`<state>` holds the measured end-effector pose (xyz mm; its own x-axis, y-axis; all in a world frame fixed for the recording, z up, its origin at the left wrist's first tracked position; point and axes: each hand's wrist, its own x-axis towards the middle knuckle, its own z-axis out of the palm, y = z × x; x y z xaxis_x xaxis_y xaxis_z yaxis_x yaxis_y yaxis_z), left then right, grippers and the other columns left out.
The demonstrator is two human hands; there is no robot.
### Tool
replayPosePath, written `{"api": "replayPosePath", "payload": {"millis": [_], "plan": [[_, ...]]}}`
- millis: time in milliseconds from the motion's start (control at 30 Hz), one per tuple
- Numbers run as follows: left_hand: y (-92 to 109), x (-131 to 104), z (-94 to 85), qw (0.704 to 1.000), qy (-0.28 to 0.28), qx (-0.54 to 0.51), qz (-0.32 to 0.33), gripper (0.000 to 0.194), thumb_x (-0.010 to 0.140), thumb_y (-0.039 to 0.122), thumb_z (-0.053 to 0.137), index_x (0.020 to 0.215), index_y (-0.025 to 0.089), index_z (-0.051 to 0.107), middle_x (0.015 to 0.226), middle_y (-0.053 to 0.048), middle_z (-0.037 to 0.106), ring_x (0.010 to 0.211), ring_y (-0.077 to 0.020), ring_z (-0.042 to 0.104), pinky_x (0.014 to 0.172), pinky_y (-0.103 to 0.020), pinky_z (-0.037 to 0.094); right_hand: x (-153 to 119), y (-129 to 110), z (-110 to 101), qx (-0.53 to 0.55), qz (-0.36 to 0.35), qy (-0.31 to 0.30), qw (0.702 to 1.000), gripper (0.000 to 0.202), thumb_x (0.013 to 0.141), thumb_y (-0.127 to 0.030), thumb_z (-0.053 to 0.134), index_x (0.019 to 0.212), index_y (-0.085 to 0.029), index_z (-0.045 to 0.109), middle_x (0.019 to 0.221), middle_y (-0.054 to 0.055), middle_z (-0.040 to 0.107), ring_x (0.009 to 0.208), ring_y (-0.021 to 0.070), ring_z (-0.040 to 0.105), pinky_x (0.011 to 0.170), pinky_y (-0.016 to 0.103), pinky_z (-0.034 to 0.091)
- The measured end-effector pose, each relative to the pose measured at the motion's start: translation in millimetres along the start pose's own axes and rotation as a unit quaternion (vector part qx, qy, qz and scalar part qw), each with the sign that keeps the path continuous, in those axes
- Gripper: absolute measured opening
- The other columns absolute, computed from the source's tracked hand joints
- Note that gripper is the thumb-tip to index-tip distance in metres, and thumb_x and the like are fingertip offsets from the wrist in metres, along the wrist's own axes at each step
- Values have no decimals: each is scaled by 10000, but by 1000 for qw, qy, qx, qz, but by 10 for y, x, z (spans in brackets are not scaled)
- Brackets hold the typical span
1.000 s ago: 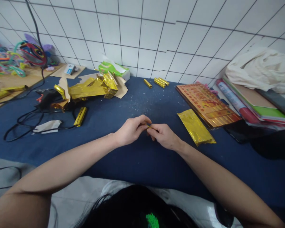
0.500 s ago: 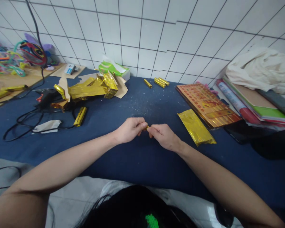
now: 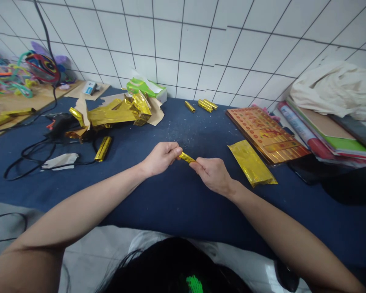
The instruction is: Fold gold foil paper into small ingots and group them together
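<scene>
Over the bench middle: my left hand [image 3: 160, 158] and right hand [image 3: 212, 175] each pinch one end of a small gold foil roll [image 3: 186, 157].
Roll: held just above the blue bench [image 3: 177, 199], tilted.
Right side: flat gold foil sheet [image 3: 251, 162], beside a printed paper stack [image 3: 266, 134].
Back edge: three finished gold rolls [image 3: 201, 106].

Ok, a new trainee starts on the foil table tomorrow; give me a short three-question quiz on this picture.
1. True or false: both hands grip one small gold roll.
2. What lies nearest the right hand? A) flat gold foil sheet B) green box C) white cloth
3. How many finished gold rolls lie by the back wall?

Key: 1 true; 2 A; 3 three. The left hand pinches the roll's other end.
</scene>
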<state>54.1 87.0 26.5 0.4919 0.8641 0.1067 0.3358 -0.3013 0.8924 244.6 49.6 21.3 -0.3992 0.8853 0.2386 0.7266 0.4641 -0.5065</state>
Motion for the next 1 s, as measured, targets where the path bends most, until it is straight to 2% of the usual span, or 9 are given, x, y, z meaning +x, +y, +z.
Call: {"api": "replayPosePath", "payload": {"millis": [233,400,467,567,633,700,867,1000], "plan": [[-19,21,-35,1000,13,-12,-3,345,851,398,418,624,146,481,455,57,384,409,-48,309,419,-182,250,-5,-25,-13,91,54,-18,994,411,873,-419,359,542,-186,426,483,-38,391,461,84,373,502,244,270],[-34,41,-62,999,5,-37,-16,368,841,434,432,627,141,493,436,57,395,395,-46,308,418,-181,248,-2,-25,-20,107,61,-9,992,415,865,-432,366,533,-186,408,478,-45,358,451,80,340,487,248,256],[-24,43,-86,998,-29,-53,-32,404,838,472,422,637,134,513,433,43,432,400,-52,345,436,-186,282,6,-10,-41,97,52,-27,994,409,862,-419,382,526,-186,401,468,-49,351,444,77,328,486,248,250],[2,33,-121,987,-120,-77,-77,491,843,537,363,648,123,542,445,10,486,420,-73,417,469,-208,343,21,13,-81,78,30,-71,994,400,857,-400,410,522,-181,413,463,-53,350,448,74,326,493,248,246],[17,19,-129,976,-185,-67,-92,484,839,534,380,658,119,551,455,9,489,425,-76,428,459,-204,337,26,24,-97,72,18,-97,993,393,856,-395,423,528,-177,431,468,-54,357,454,72,328,494,246,244],[23,8,-124,970,-222,-43,-85,428,837,492,424,654,124,545,444,31,453,412,-63,395,436,-188,296,27,34,-101,78,19,-117,990,386,855,-394,429,538,-174,449,474,-54,370,457,71,334,493,243,248],[5,11,-100,979,-188,-20,-78,383,847,437,419,628,138,517,421,58,382,382,-48,302,406,-180,224,27,63,-84,143,51,-123,981,390,851,-440,426,575,-172,488,496,-52,403,469,73,358,488,232,277],[34,3,-90,984,-165,23,-56,338,848,403,416,669,140,528,479,42,441,437,-63,368,449,-186,283,27,60,-70,150,63,-96,982,380,850,-418,429,566,-171,480,477,-60,364,461,72,337,479,233,267]]}}
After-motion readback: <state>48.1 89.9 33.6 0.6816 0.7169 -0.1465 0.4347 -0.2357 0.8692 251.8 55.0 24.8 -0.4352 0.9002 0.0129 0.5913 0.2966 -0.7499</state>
